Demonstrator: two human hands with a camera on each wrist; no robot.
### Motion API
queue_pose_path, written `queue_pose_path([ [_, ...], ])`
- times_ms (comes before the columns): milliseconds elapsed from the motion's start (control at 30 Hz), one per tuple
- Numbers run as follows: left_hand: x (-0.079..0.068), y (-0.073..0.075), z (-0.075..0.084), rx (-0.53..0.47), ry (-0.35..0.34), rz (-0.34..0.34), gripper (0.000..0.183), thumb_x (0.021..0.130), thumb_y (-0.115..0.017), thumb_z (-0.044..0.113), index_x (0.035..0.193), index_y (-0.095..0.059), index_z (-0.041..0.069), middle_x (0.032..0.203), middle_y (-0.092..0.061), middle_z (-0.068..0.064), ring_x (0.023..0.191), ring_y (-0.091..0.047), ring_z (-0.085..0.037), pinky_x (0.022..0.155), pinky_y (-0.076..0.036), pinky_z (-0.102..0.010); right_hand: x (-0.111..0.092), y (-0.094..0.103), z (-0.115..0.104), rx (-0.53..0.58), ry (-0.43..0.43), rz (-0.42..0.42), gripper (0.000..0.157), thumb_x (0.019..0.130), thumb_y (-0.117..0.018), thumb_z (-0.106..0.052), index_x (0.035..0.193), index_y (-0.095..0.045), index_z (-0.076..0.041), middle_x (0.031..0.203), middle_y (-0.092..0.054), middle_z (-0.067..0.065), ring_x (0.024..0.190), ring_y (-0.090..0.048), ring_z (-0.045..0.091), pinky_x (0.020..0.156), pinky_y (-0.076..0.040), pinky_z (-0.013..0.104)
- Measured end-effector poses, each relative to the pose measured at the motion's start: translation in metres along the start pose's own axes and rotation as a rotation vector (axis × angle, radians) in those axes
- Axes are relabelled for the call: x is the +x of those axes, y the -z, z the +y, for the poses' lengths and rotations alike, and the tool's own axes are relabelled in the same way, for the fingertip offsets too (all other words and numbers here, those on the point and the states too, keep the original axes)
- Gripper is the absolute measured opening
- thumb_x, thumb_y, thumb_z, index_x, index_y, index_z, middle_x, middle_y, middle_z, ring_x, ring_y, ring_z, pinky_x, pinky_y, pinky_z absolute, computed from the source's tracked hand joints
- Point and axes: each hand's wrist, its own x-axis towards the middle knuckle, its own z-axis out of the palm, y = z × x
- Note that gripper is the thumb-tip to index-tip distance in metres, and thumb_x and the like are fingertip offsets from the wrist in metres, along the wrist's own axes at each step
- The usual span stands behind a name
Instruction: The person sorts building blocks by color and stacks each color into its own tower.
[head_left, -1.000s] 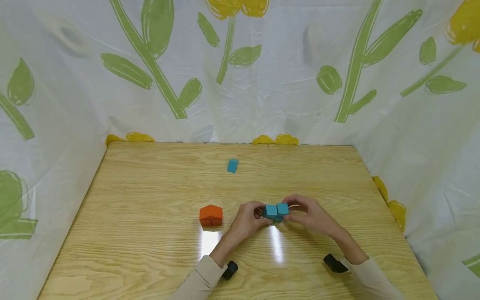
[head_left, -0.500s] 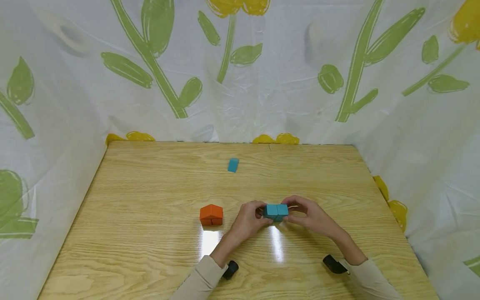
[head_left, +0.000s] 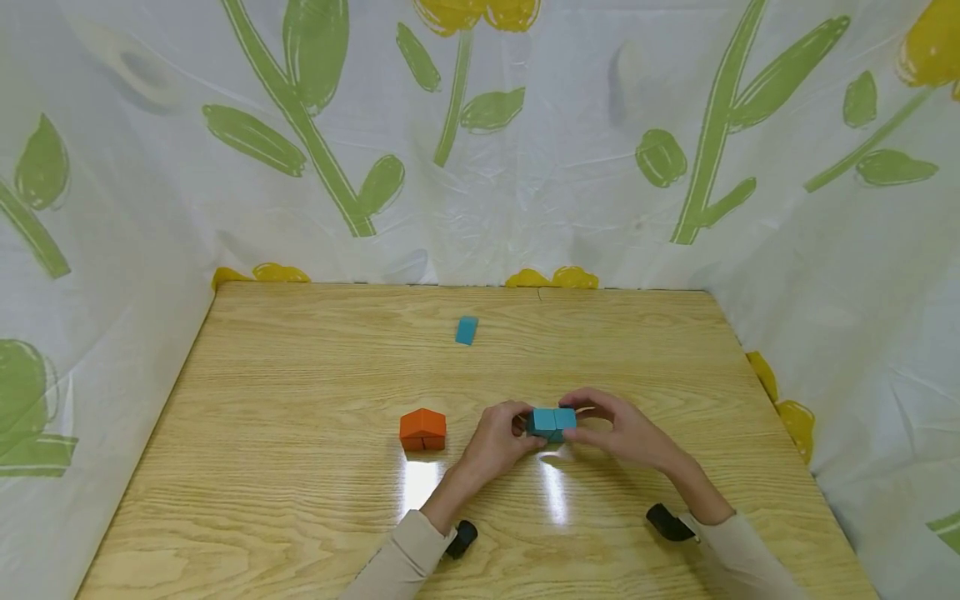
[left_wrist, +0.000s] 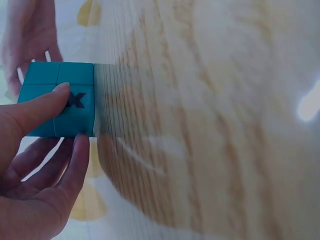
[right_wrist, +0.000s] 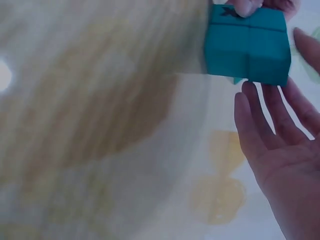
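Teal cubes point(head_left: 553, 421) stand in a two-by-two stack on the table, right of the middle in the head view. A black X marks one lower cube point(left_wrist: 86, 112) in the left wrist view. My left hand point(head_left: 495, 437) grips the stack from the left, thumb across the X side and fingers at the opposite side. My right hand point(head_left: 618, 429) is at the stack's right side. In the right wrist view its fingers point(right_wrist: 250, 117) are extended close to the stack's edge, and the thumb stands a little off it.
An orange house-shaped group of blocks point(head_left: 422, 429) stands left of my left hand. Farther back lies a blue block point(head_left: 467, 330). White cloth point(head_left: 480, 208) with flower prints walls the wooden table point(head_left: 300, 375) at the back and sides.
The two upper cubes, with a gap and a step between them a second ago, now sit flush. My right fingers have shifted slightly along the stack; my left hand stays in place.
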Motion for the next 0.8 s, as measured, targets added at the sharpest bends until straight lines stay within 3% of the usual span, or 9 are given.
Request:
queue_pose_path([
  [300,-0.002,0.001,0.001,-0.020,0.027,0.003,0.034,0.084,-0.085,0.002,0.114,-0.071,-0.007,0.104,-0.071,-0.016,0.089,-0.068,-0.028,0.074,-0.055,-0.023,0.019,0.015,-0.011,-0.071,0.026,0.015,0.033,0.100,-0.068,-0.008,0.131,-0.061,0.001,0.128,-0.064,0.021,0.119,-0.062,0.037,0.101,-0.053,0.043],
  [800,0.000,-0.001,-0.003,-0.029,0.002,0.015,0.036,0.082,-0.086,0.000,0.113,-0.071,-0.009,0.101,-0.071,-0.018,0.086,-0.068,-0.030,0.072,-0.056,-0.023,0.063,0.038,-0.021,-0.148,0.057,0.000,0.026,0.101,-0.067,-0.007,0.127,-0.065,-0.002,0.124,-0.066,0.022,0.115,-0.065,0.035,0.101,-0.053,0.045],
])
